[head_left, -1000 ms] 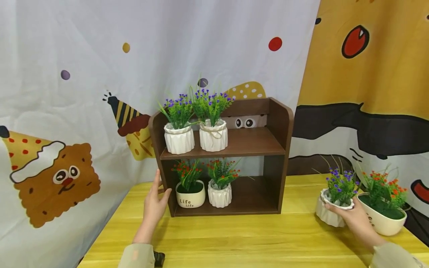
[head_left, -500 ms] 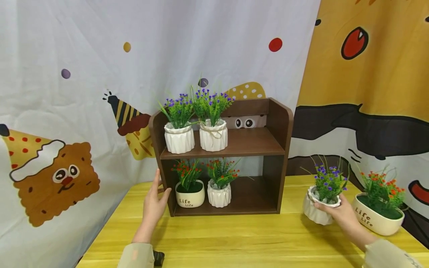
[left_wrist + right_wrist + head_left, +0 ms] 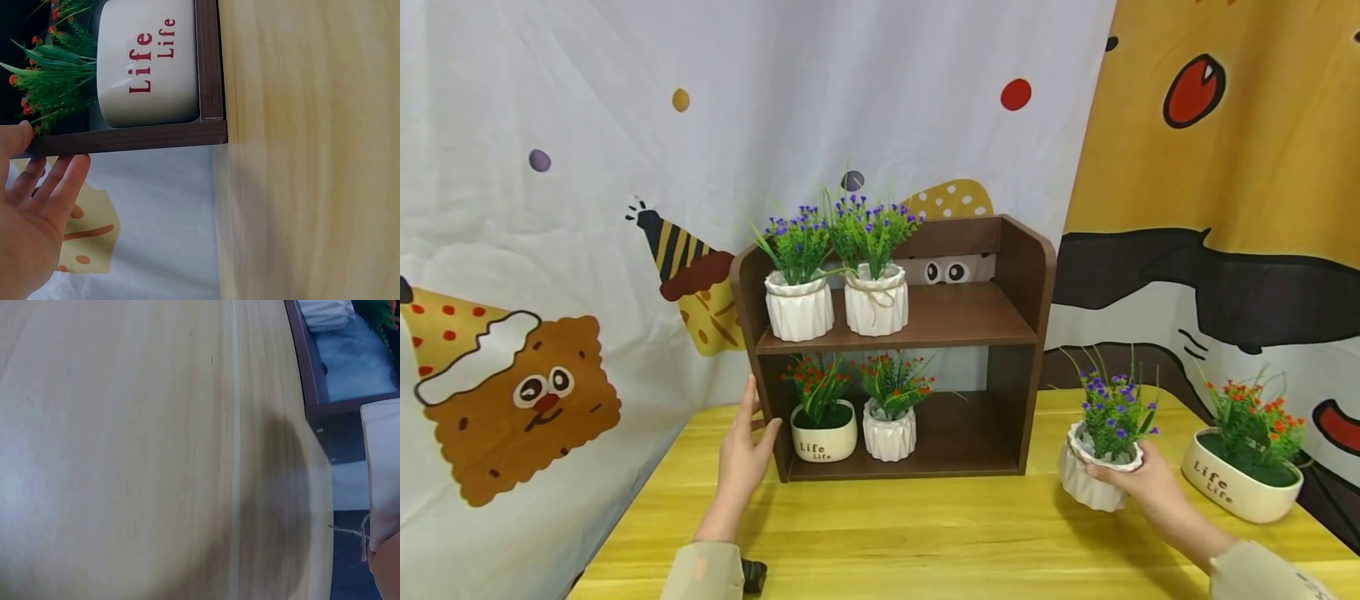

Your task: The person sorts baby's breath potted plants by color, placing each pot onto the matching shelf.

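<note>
My right hand (image 3: 1150, 487) grips the rim of a white ribbed flower pot (image 3: 1093, 483) with purple flowers, held slightly tilted over the table right of the shelf. In the right wrist view, part of this pot (image 3: 382, 469) shows at the right edge, a string tied around it. My left hand (image 3: 745, 458) is at the left side panel of the brown two-tier shelf (image 3: 917, 337). In the left wrist view its thumb lies at the panel's front edge, and its fingers (image 3: 72, 181) touch the outer face.
Two white pots with purple flowers (image 3: 800, 308) stand on the upper tier's left half. Below are a cream "Life" pot (image 3: 823, 437) and a white pot (image 3: 890, 437), both with red flowers. Another "Life" pot (image 3: 1243, 483) with orange-red flowers stands at the table's right.
My right hand has carried the purple-flowered pot leftward, away from the cream "Life" pot and toward the shelf. My left hand has stayed at the side panel.
</note>
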Action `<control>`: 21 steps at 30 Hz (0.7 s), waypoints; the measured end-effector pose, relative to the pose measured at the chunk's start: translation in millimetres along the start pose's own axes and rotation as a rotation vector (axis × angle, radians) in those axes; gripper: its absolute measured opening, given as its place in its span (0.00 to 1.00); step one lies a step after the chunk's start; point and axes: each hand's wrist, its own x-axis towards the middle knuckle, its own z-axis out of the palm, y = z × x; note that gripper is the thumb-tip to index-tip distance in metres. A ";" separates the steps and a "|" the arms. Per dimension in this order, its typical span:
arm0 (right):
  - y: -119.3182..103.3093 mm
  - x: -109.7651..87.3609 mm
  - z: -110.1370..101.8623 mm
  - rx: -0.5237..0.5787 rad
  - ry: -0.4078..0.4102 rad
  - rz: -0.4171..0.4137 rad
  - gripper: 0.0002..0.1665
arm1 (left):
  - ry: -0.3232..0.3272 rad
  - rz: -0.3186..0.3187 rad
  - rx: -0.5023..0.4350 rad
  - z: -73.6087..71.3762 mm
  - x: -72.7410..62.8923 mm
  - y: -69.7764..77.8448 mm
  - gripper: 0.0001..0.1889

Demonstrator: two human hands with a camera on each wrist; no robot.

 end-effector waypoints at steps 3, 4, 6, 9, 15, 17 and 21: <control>-6.2 -2.7 1.7 0.034 -0.005 -0.014 0.42 | 0.008 0.013 0.002 0.1 0.3 -0.1 0.47; -8.6 -3.6 2.3 0.044 -0.006 -0.019 0.42 | 0.011 0.018 0.002 0.3 0.2 -0.2 0.47; -13.6 -5.6 3.3 0.054 -0.005 -0.026 0.42 | 0.013 0.027 0.000 0.6 -0.2 -0.5 0.47; -20.9 -8.4 4.1 0.069 -0.015 -0.025 0.42 | 0.008 0.034 0.001 0.9 -1.5 -1.2 0.47; -32.6 -12.9 5.7 0.156 -0.077 -0.032 0.35 | 0.003 0.029 -0.001 0.9 -1.2 -2.2 0.46; -35.8 -14.6 7.2 0.185 -0.089 -0.023 0.31 | 0.002 0.026 -0.002 0.6 -0.4 -1.7 0.46; -41.3 -18.2 11.2 0.280 -0.130 -0.026 0.26 | -0.004 0.023 -0.004 0.1 -0.1 -1.1 0.46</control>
